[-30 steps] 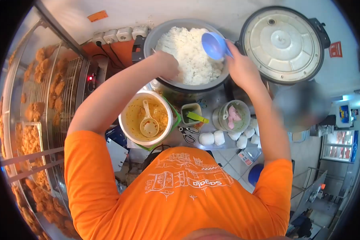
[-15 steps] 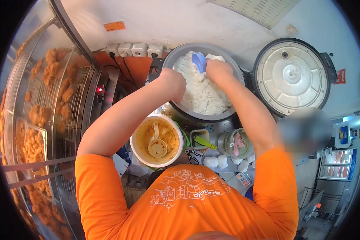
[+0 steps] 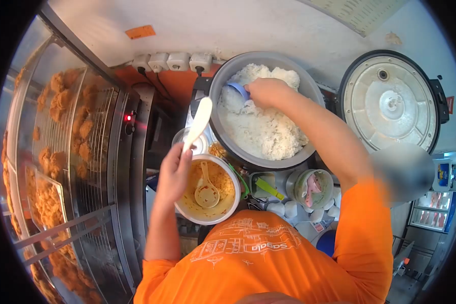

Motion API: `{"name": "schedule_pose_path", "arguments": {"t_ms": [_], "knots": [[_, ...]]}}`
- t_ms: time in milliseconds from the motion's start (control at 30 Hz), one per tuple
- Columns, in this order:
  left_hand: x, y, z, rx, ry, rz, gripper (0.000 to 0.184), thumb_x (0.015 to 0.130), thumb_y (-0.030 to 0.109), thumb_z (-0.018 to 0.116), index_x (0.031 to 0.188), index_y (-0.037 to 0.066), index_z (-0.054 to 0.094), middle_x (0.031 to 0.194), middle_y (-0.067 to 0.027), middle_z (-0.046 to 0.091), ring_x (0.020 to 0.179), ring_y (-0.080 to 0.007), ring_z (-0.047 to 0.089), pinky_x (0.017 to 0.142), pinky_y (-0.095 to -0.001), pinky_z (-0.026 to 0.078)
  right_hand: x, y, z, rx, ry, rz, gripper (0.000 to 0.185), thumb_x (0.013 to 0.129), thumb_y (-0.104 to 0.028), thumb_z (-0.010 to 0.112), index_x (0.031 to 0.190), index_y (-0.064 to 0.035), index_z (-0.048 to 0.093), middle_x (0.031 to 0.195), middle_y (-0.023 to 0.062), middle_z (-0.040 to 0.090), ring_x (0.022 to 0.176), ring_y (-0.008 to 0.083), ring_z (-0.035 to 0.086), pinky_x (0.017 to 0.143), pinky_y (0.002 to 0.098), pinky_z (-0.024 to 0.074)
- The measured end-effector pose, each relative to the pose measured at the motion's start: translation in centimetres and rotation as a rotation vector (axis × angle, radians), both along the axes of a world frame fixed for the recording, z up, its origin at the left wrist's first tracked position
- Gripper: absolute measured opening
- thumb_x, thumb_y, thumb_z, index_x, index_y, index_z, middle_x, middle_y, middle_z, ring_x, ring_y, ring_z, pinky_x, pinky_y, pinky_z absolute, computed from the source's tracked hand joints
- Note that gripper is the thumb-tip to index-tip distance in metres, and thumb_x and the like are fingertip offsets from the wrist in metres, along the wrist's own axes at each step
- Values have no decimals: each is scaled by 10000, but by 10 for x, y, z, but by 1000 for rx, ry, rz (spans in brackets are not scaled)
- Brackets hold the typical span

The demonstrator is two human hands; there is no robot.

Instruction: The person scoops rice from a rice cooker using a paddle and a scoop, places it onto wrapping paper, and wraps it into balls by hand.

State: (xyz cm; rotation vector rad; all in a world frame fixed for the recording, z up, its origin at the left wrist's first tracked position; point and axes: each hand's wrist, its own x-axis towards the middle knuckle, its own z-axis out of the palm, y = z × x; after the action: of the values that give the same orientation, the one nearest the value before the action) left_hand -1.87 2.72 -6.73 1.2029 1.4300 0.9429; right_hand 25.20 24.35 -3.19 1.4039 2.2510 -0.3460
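My left hand (image 3: pixel 175 171) is closed round the handle of a white rice paddle (image 3: pixel 201 119), its blade raised beside the left rim of the rice cooker (image 3: pixel 316 96). In the cooker, my right hand (image 3: pixel 268 93) grips a blue scoop (image 3: pixel 239 90) at the left side of the white rice (image 3: pixel 281 137). The scoop rests low against the rice; its handle is mostly hidden by my fingers. Below my left hand stands a white tub (image 3: pixel 213 221) of yellow-orange food, with a cream ladle (image 3: pixel 206 196) lying in it.
A glass cabinet (image 3: pixel 99 152) of fried chicken (image 3: pixel 48 202) lines the left. The cooker's round lid (image 3: pixel 390 104) stands open at the right. Between tub and cooker lid are a small container with a green-handled utensil (image 3: pixel 268 187) and a clear jar (image 3: pixel 309 190) with something pink inside.
My left hand has moved from the cooker's rim down-left, and the white paddle now shows in it. My right hand and the blue scoop have shifted left and slightly down in the rice.
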Motion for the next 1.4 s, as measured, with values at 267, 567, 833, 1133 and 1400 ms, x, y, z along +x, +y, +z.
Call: {"name": "schedule_pose_path", "arguments": {"t_ms": [267,567,833,1133,1400], "knots": [[77,-35,-37,-6,-724,90,295,1087,235,566,1275,15,509,1220,-77,611,1148,-157,564,991,-297,455,-22,-35,30,-1,-125,229,291,917,-114,604,1183,-135,720,1096,110,755,1036,307,733,807,444,606],[81,-34,-37,-24,-940,62,241,1071,210,579,1224,37,511,1250,-24,533,1115,-133,483,1070,-347,369,19,-91,54,-211,10,211,360,946,-169,597,1298,-141,665,957,176,746,910,382,726,794,502,568],[78,-30,-42,-41,-814,10,169,1053,169,608,1163,59,543,1147,-13,586,1064,-115,511,1023,-285,390,-5,-116,22,-47,-118,204,396,950,-167,582,1337,-197,658,993,170,745,969,371,723,806,487,572],[56,-28,10,218,-280,11,145,1075,146,560,1156,26,543,1050,-39,628,937,-122,558,830,-301,465,87,-121,57,-215,318,-27,300,1024,-193,552,1289,-158,687,899,124,724,606,220,666,551,392,522],[86,-3,75,358,288,-260,361,1102,341,482,1020,-5,545,819,-293,615,816,-471,618,739,-493,472,67,-214,80,19,1016,-604,313,1071,-264,542,1313,-83,621,761,-14,545,574,73,501,529,267,431]]}}
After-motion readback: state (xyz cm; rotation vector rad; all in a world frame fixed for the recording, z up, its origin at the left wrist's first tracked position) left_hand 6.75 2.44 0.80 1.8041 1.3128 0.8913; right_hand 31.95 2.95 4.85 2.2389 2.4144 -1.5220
